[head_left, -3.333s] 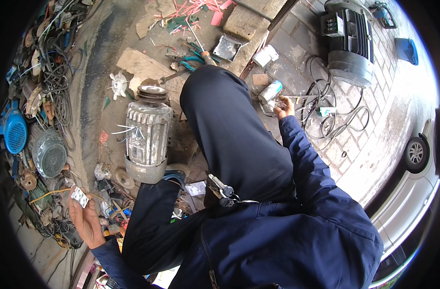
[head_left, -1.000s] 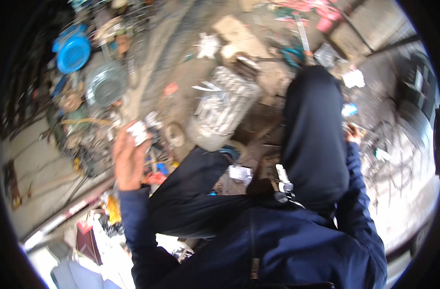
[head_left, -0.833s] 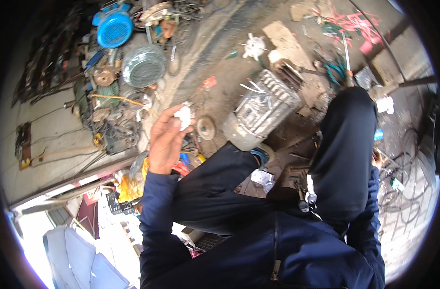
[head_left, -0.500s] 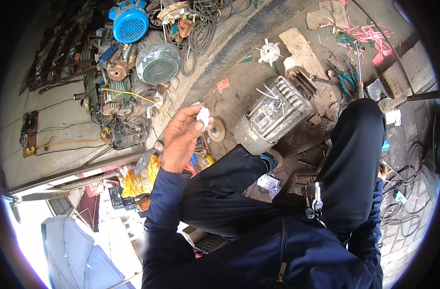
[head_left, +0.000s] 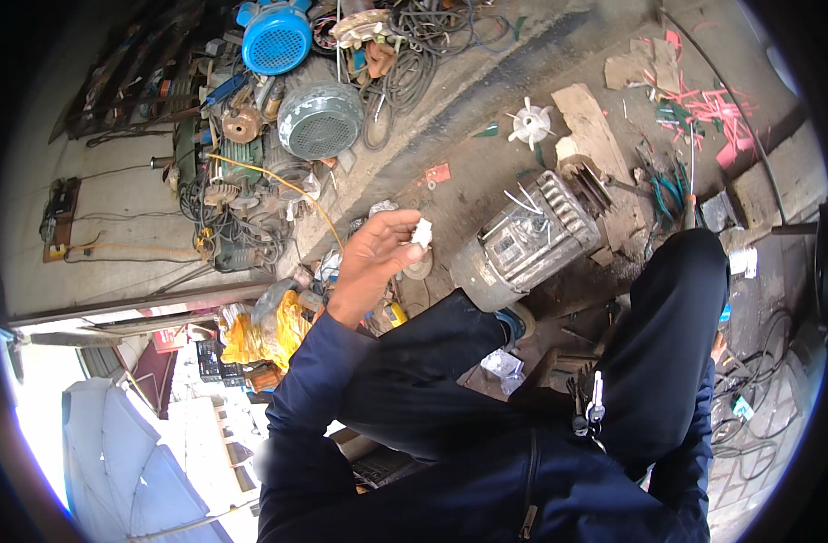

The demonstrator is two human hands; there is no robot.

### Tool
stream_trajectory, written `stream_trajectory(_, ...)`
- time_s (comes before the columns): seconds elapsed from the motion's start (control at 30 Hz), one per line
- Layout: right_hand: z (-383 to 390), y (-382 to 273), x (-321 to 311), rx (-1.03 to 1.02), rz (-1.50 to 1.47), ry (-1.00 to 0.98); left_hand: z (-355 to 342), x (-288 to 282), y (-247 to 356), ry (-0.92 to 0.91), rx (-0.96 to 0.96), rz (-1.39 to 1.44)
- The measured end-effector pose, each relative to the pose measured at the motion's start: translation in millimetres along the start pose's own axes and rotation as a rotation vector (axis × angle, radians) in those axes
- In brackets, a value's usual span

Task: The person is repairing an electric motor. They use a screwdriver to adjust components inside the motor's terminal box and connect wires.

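Observation:
My left hand (head_left: 378,262), raised in the middle of the view, pinches a small white piece (head_left: 422,233), apparently plastic, between thumb and fingers. Just right of it a grimy grey electric motor (head_left: 525,240) lies on its side, with white wires rising from its body and a dark pulley (head_left: 584,185) at one end. A white fan impeller (head_left: 529,125) is on the ground beyond it. My right hand (head_left: 718,347) is mostly hidden behind my bent knee at the right, so its fingers cannot be made out. Keys (head_left: 595,398) hang at my waist.
A heap of blue (head_left: 274,45) and grey (head_left: 319,122) motor housings, cables and parts fills the upper left. Cardboard, pink scraps (head_left: 713,113) and tools (head_left: 690,204) lie at upper right. Yellow plastic (head_left: 251,339), a grey umbrella (head_left: 106,457) and cable loops (head_left: 749,389) are also around.
The view has turned, bringing the umbrella in at lower left and carrying the car out. My left hand has risen toward the motor with the white piece; my right hand has become mostly hidden.

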State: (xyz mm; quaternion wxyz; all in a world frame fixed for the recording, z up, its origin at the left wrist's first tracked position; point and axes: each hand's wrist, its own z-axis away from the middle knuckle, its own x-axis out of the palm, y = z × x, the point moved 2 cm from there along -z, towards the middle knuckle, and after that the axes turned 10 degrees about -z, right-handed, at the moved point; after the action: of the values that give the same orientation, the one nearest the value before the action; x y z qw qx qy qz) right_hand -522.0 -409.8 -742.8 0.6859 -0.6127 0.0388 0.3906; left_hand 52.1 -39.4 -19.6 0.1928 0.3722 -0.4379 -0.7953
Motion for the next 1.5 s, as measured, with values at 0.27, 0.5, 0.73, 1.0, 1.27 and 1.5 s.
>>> stream_trajectory(0.27,-47.4,-4.0,-21.5,-0.069,0.164,-0.075,-15.8,2.3,-21.6,-0.008,-0.003,-0.298)
stream_trajectory(0.5,-102.7,-166.4,-81.9,-0.104,-0.274,-0.046,-43.8,6.1,-73.1,0.024,0.088,-0.172)
stream_trajectory(0.73,-98.5,-642.1,-84.8,-0.435,-0.43,-0.312,-76.9,34.3,-131.6,0.055,0.095,0.207)
stream_trajectory(1.0,-19.7,-774.1,134.0,-0.665,-0.063,-0.744,-110.2,47.9,-148.9,0.026,0.0,0.299)
stream_trajectory(1.27,9.4,-732.1,176.0,-0.628,-0.133,-0.761,-130.2,61.8,-160.5,-0.037,-0.064,0.306)
stream_trajectory(1.5,16.2,-733.6,180.6,-0.724,-0.103,-0.725,-136.7,77.7,-172.5,-0.02,-0.105,0.392)
